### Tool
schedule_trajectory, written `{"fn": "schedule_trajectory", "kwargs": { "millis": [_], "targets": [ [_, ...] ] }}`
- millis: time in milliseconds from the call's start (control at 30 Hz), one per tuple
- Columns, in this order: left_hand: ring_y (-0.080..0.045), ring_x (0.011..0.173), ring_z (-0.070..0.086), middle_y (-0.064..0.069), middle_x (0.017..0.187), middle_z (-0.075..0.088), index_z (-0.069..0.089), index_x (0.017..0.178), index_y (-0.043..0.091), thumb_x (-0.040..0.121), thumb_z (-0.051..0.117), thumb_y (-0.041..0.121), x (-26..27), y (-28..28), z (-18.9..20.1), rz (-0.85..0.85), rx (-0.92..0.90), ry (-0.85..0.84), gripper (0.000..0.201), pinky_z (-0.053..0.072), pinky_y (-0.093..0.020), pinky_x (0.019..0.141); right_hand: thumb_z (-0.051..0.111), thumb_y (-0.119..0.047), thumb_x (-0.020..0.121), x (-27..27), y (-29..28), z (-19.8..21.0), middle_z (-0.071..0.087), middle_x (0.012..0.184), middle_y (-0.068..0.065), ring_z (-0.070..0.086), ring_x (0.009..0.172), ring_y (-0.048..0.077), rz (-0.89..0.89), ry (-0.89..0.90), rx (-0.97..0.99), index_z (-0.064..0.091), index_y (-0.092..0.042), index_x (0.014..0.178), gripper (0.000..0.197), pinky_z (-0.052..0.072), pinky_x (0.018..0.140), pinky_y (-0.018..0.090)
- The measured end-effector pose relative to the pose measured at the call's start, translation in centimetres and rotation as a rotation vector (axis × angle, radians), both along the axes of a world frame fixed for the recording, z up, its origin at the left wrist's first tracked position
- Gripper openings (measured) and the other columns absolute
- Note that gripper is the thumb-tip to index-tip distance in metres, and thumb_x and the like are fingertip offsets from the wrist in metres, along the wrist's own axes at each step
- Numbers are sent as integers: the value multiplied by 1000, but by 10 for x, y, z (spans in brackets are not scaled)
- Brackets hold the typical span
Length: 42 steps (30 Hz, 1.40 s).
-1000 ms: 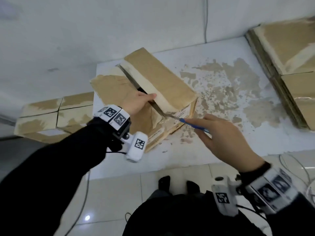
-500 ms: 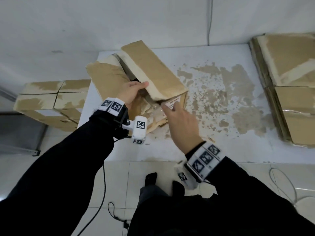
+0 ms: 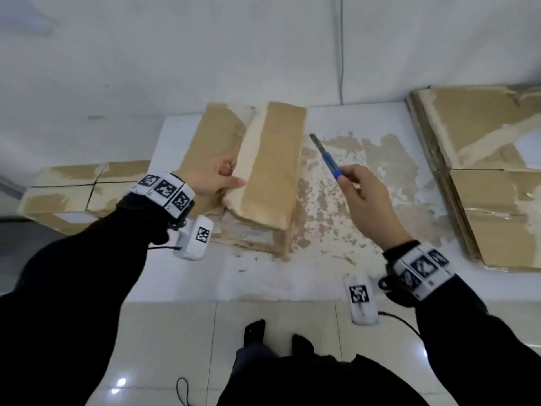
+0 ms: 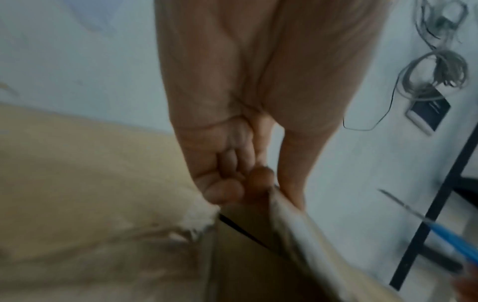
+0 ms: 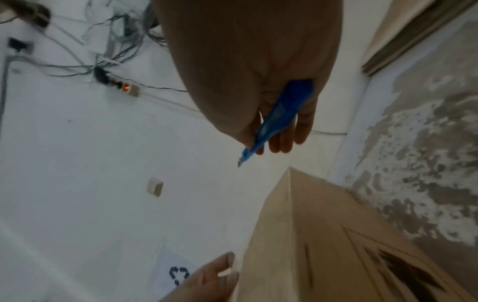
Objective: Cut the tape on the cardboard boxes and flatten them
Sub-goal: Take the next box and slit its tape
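We pinch a flap of the cardboard box (image 3: pixel 272 171) on the worktop (image 3: pixel 336 276) in our left hand (image 3: pixel 210 178), our right hand (image 3: pixel 366 197) gripping a blue utility knife (image 3: pixel 326 156) beside it.

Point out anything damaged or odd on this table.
The cardboard box is torn and ragged where the left hand grips its flap. Brown paper residue is stuck in patches across the white table. The right hand holds the blue utility knife, blade out.

Cardboard box (image 3: pixel 272 171) between both hands
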<state>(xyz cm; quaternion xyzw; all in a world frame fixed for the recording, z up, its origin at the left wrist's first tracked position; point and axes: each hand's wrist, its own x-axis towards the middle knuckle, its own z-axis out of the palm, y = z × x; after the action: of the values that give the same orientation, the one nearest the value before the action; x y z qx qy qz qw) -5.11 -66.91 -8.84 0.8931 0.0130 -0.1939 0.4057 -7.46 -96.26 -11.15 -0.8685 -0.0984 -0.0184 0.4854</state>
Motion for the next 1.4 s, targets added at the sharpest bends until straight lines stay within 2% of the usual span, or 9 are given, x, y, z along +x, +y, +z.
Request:
{"fn": "schedule_trajectory", "kwargs": {
  "millis": [133,200,267,367,567,667,867,1167,1400],
  "targets": [
    [-19,76,47,3,74,55,47,95,12,88,66,25,8,24,19,-276,434,86,24,36,-29,75,36,-18,102,38,4,-6,53,109,-2,49,91,9,-147,26,85,49,-7,124,28,32,68,15],
    [-18,86,51,4,90,60,48,100,20,89,65,27,12,33,32,-328,694,22,21,35,-29,83,32,-18,103,49,2,-13,52,95,-2,47,78,12,-175,76,65,47,-5,121,26,31,59,19],
    [-18,96,53,5,101,62,52,107,24,89,64,27,17,45,40,-282,945,-114,22,27,-33,96,29,-19,103,50,4,-23,53,89,1,45,66,9,-126,175,84,45,-9,112,21,35,56,15],
    [-26,116,46,-6,112,63,55,118,21,90,53,17,20,58,35,-128,1146,-243,28,15,-40,108,27,-19,104,24,26,-31,61,103,7,60,82,11,15,300,249,41,-22,92,18,47,79,26],
    [-29,130,40,-11,138,50,46,138,27,97,38,44,-8,24,-31,-98,701,-282,44,21,-46,112,28,-15,104,-59,70,-33,63,103,9,65,85,21,190,598,581,40,-10,103,13,55,76,30],
    [-34,122,45,-18,130,52,56,130,17,95,35,49,-25,10,-56,-22,566,-439,52,32,-43,106,37,-16,101,-51,67,-35,60,100,10,57,64,13,165,427,267,47,-13,114,17,48,51,20],
    [-29,111,44,-12,111,53,60,110,11,91,36,44,-34,6,-67,109,474,-717,45,25,-45,105,43,-10,98,-1,48,-28,64,81,10,41,41,3,266,148,-158,54,-22,130,36,32,41,13],
    [-25,113,40,-15,112,51,58,108,8,95,40,38,-36,1,-66,234,443,-907,37,28,-51,104,49,-17,97,7,35,-1,65,71,-2,41,45,7,675,489,-187,65,-30,117,29,34,41,18],
    [-30,110,42,-14,108,50,57,106,11,94,30,44,-34,6,-52,107,662,-809,44,19,-50,106,53,-22,95,7,15,-15,62,83,-9,44,50,6,280,93,-203,61,-37,117,28,36,49,19]
  ]
}}
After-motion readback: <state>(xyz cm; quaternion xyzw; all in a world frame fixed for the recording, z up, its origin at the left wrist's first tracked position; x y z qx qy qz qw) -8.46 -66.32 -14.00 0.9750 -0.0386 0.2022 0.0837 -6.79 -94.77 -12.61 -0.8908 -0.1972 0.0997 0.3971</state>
